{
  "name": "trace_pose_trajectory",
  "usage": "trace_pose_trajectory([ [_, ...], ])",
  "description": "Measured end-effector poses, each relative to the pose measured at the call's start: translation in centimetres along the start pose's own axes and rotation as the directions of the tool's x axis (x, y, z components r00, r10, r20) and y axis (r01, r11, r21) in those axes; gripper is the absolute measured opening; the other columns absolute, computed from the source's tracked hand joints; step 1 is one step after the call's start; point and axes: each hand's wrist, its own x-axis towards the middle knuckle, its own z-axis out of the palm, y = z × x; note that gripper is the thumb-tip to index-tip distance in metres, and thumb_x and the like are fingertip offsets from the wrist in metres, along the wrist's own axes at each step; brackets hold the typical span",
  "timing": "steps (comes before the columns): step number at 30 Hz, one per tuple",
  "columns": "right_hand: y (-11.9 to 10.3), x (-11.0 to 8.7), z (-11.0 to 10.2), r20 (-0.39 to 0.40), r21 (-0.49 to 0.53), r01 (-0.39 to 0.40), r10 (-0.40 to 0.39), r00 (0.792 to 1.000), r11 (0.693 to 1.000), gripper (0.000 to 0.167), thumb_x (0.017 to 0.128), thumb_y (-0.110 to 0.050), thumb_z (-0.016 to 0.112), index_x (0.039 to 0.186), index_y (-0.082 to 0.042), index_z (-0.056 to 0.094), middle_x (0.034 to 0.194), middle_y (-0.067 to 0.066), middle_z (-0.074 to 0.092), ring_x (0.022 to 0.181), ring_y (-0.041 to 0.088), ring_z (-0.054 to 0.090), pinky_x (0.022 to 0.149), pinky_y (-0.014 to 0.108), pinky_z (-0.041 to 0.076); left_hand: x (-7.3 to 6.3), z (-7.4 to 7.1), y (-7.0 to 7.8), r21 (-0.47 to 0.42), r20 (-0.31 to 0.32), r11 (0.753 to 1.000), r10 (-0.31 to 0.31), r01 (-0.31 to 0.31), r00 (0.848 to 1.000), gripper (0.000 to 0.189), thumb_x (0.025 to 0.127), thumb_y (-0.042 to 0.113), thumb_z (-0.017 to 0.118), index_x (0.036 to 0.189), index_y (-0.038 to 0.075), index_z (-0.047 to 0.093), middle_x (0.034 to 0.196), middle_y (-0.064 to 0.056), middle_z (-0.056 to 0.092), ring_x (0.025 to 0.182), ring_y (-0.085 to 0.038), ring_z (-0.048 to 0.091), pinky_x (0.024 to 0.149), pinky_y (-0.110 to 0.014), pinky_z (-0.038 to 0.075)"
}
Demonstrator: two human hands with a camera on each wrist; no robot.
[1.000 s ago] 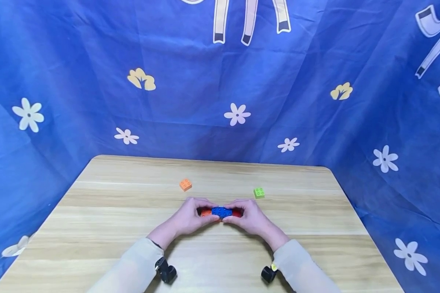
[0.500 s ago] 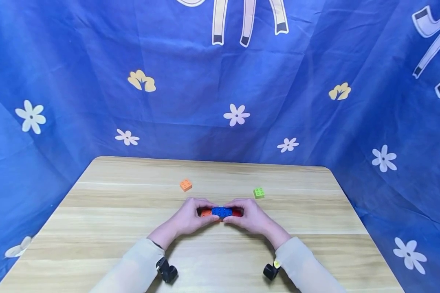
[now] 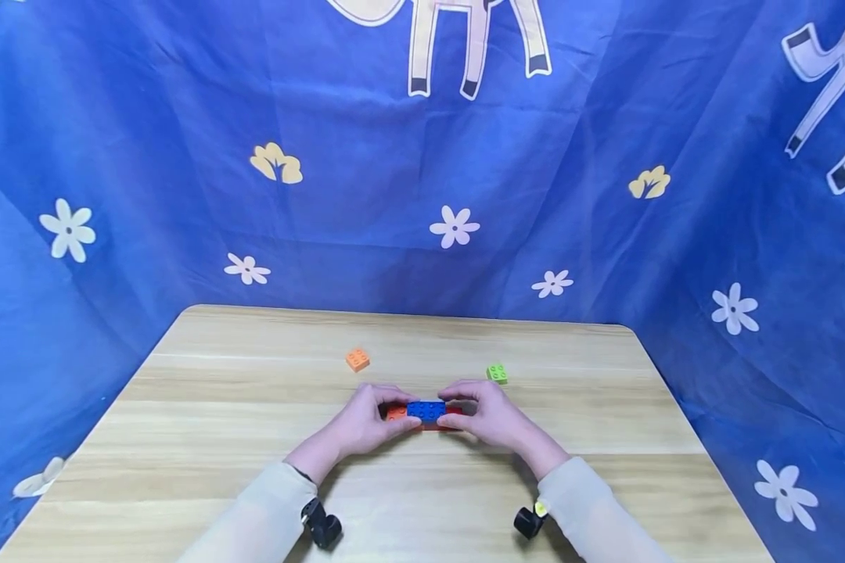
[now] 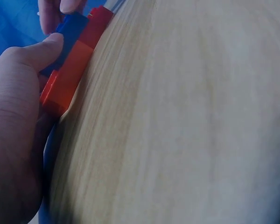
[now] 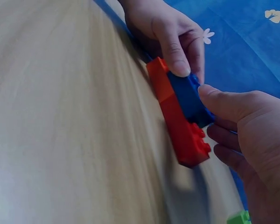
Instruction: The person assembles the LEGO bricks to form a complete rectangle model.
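A blue toy building brick (image 3: 426, 411) is stacked across an orange brick (image 5: 159, 81) and a red brick (image 5: 181, 133), which lie end to end. My left hand (image 3: 366, 421) pinches the blue brick near its left end, thumb on the near side and fingers on the far side. At the other end, my right hand (image 3: 491, 418) has its thumb and fingers spread around the blue brick's right end. Its thumb tip is very close to the brick; whether it touches, I cannot tell. The red brick's studs show beside the right fingers.
On the wooden table (image 3: 422, 500), a small light-orange brick (image 3: 357, 360) lies beyond the left hand. Past the right hand is a small green brick (image 3: 497, 374). A blue patterned cloth (image 3: 352, 211) hangs behind the table and along its sides.
My right hand has loosened and shifted slightly right, uncovering more of the blue and red bricks. The left hand keeps its hold. The head view has tilted slightly upward.
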Motion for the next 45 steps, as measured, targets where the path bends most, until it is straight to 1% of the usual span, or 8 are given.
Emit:
trace_pose_trajectory([
  [5,0.0,-0.1,-1.0,-0.031,0.005,0.008,-0.007,0.999,1.000,0.044,0.092,-0.022,0.087,0.128,-0.001,0.074,0.125,0.005,0.074,0.121,0.022,0.067,0.106,0.045,0.053,-0.2,0.2,-0.2,-0.015,-0.009,1.000,-0.012,0.012,1.000,0.030,0.090,0.031,0.088,0.116,0.017,0.082,0.107,0.009,0.076,0.100,-0.012,0.069,0.086,-0.033,0.057],
  [12,0.7,0.0,-2.5,-0.084,-0.025,-0.004,0.001,0.996,1.000,0.044,0.090,-0.022,0.088,0.127,-0.001,0.075,0.125,0.004,0.075,0.120,0.023,0.068,0.106,0.046,0.053,-0.1,0.1,0.1,0.008,-0.001,0.998,-0.061,0.061,0.998,0.033,0.089,0.034,0.089,0.118,0.022,0.081,0.109,0.012,0.076,0.101,-0.009,0.069,0.092,-0.033,0.056],
  [18,1.2,-0.1,-3.8,-0.117,-0.036,0.018,-0.022,0.993,0.999,0.042,0.090,-0.019,0.088,0.126,-0.002,0.075,0.125,0.008,0.075,0.118,0.029,0.069,0.105,0.053,0.053,-0.1,0.3,0.1,0.020,-0.014,0.998,-0.055,0.055,0.998,0.034,0.089,0.036,0.089,0.118,0.021,0.081,0.112,0.009,0.076,0.106,-0.011,0.069,0.096,-0.037,0.056],
  [23,1.8,-0.1,-5.0,-0.156,-0.089,-0.004,-0.010,0.988,0.996,0.043,0.088,-0.022,0.090,0.126,-0.007,0.077,0.125,0.004,0.075,0.120,0.026,0.068,0.107,0.050,0.051,-0.2,0.4,0.0,0.009,-0.014,0.999,-0.046,0.047,0.999,0.033,0.089,0.036,0.088,0.118,0.020,0.081,0.113,0.008,0.077,0.106,-0.013,0.070,0.097,-0.037,0.056],
  [27,2.5,-0.2,-5.8,-0.181,-0.108,-0.022,0.002,0.983,0.994,0.043,0.088,-0.024,0.089,0.126,-0.008,0.077,0.126,0.006,0.074,0.123,0.029,0.067,0.110,0.051,0.049,-0.2,0.5,0.0,0.005,-0.012,0.999,-0.044,0.044,0.999,0.034,0.089,0.035,0.089,0.118,0.020,0.081,0.113,0.008,0.077,0.106,-0.013,0.070,0.097,-0.037,0.056],
  [35,3.9,0.0,-6.7,-0.214,-0.072,-0.089,0.072,0.974,0.993,0.044,0.089,-0.022,0.089,0.127,-0.005,0.075,0.130,0.007,0.072,0.127,0.031,0.064,0.111,0.053,0.047,-0.2,0.3,-0.2,0.014,-0.010,0.998,-0.066,0.066,0.998,0.034,0.087,0.037,0.090,0.117,0.022,0.082,0.112,0.012,0.076,0.108,-0.010,0.069,0.099,-0.035,0.054],
  [40,4.9,0.0,-6.9,-0.217,-0.046,-0.113,0.100,0.971,0.993,0.047,0.089,-0.018,0.089,0.129,0.001,0.073,0.131,0.010,0.072,0.127,0.032,0.063,0.112,0.050,0.047,-0.2,0.4,-0.1,0.015,-0.012,0.999,-0.034,0.034,0.999,0.035,0.088,0.037,0.089,0.118,0.019,0.081,0.112,0.009,0.077,0.107,-0.012,0.070,0.097,-0.036,0.055],
  [45,5.8,0.0,-7.0,-0.216,-0.001,-0.123,0.120,0.969,0.992,0.050,0.088,-0.015,0.089,0.131,0.003,0.071,0.134,0.013,0.070,0.130,0.035,0.061,0.112,0.053,0.047,-0.3,0.4,0.0,0.006,-0.020,0.999,-0.037,0.037,0.999,0.034,0.089,0.036,0.088,0.118,0.020,0.081,0.112,0.008,0.077,0.106,-0.012,0.070,0.096,-0.036,0.056],
])
